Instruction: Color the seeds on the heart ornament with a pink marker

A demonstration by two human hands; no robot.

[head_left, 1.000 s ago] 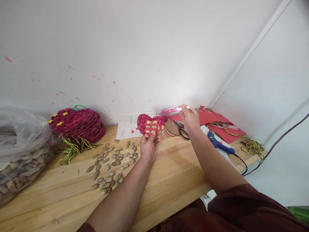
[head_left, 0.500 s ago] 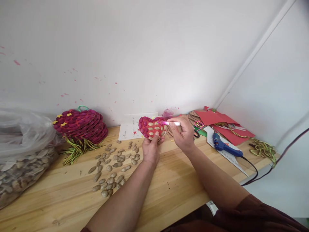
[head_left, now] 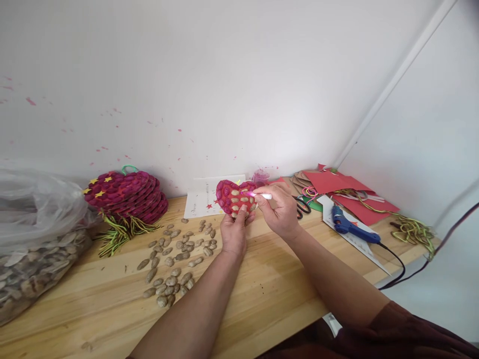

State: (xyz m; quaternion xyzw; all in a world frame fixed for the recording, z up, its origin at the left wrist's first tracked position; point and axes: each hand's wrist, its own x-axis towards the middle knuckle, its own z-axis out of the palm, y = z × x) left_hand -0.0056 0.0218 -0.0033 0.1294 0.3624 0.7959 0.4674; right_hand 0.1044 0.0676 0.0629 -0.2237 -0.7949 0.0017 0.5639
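My left hand (head_left: pixel 235 232) is closed round the lower edge of a red heart (head_left: pixel 230 204) covered with peanut shells, its thumb on the front. Shells along the left side and top are magenta, while several in the middle are still tan. In a pinch, my right hand (head_left: pixel 279 209) holds a white-handled paintbrush (head_left: pixel 264 195). The brush's magenta tip touches the shells at the heart's upper right. Behind the heart stands a small cup of pink paint (head_left: pixel 261 176), partly hidden.
Loose peanuts (head_left: pixel 183 244) lie left of my arms, beside a plastic bag of peanuts (head_left: pixel 41 271). Stacked magenta hearts (head_left: pixel 138 192) stand against the wall. On the right are scissors (head_left: pixel 302 207), red paper (head_left: pixel 337 182), a corded blue glue gun (head_left: pixel 354 229) and green string (head_left: pixel 411 233).
My right hand has shifted slightly left and down with the paintbrush, its tip moving over the shells. The heart is tilted a little more toward view in my left hand.
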